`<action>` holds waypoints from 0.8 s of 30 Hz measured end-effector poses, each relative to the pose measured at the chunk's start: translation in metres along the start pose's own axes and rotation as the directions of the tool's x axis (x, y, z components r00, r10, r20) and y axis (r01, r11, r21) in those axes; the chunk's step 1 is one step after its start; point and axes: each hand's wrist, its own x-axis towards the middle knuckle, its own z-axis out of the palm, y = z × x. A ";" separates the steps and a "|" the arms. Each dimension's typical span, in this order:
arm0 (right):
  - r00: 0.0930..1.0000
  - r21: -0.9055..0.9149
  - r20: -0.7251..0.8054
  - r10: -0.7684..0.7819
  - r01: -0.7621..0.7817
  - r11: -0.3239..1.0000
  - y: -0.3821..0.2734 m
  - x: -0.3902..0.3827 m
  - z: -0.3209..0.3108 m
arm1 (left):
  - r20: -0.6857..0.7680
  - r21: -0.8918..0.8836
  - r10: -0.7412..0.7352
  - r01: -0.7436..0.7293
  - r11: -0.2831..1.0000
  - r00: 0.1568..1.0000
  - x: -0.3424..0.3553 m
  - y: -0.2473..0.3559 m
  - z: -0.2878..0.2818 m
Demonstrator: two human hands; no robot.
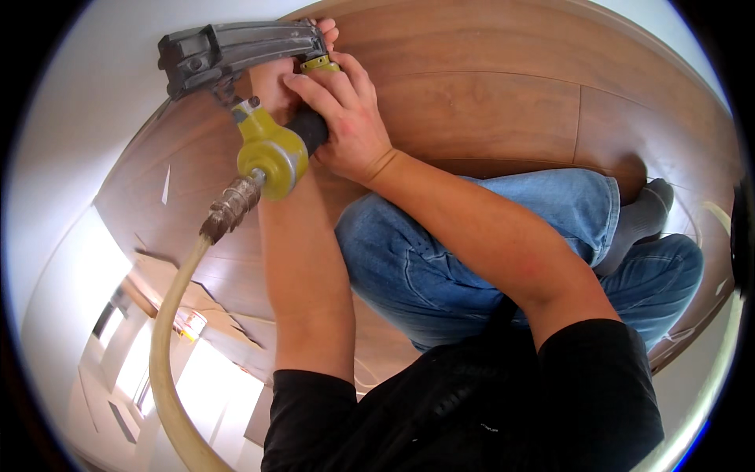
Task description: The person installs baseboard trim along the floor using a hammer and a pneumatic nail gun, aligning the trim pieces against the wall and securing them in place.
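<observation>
A pneumatic nail gun (275, 160), yellow-green with a black grip and a long dark magazine (244, 51), is tilted over the wood floor close to the wall. My right hand (350, 114) wraps around its body near the grip, fingers bent over the yellow-green head. Beneath the magazine my left hand (273, 86) reaches along the floor's edge. Its curled fingertips show past the magazine's far end; the tool covers most of its fingers and whatever they press or hold. A metal coupling (233, 206) joins the gun to a pale air hose (163, 338).
Brown wood planks (472, 102) cover the floor up to a white wall (102, 86). My jeans-clad legs (440, 259) are folded at the right. Torn cardboard (189, 295) lies lower left, and a white scrap (166, 185) rests nearer the wall. More hose (720, 354) curves along the right.
</observation>
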 end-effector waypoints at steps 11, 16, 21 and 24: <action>0.991 0.017 0.049 0.128 -0.129 0.992 -0.022 0.014 -0.034 | 0.000 0.225 0.235 -0.229 0.947 0.972 0.023 -0.007 -0.042; 0.966 0.101 0.015 0.259 -0.259 0.961 -0.009 -0.004 -0.087 | -0.213 0.166 0.012 0.024 0.986 0.977 0.018 0.011 -0.002; 0.949 0.216 -0.033 0.313 -0.299 0.929 -0.003 -0.026 -0.146 | -0.234 0.163 -0.016 0.055 0.985 0.972 0.014 0.010 0.012; 0.915 0.347 -0.013 0.402 -0.373 0.860 0.015 -0.039 -0.157 | -0.224 0.119 -0.022 0.050 0.992 0.974 0.019 0.010 0.007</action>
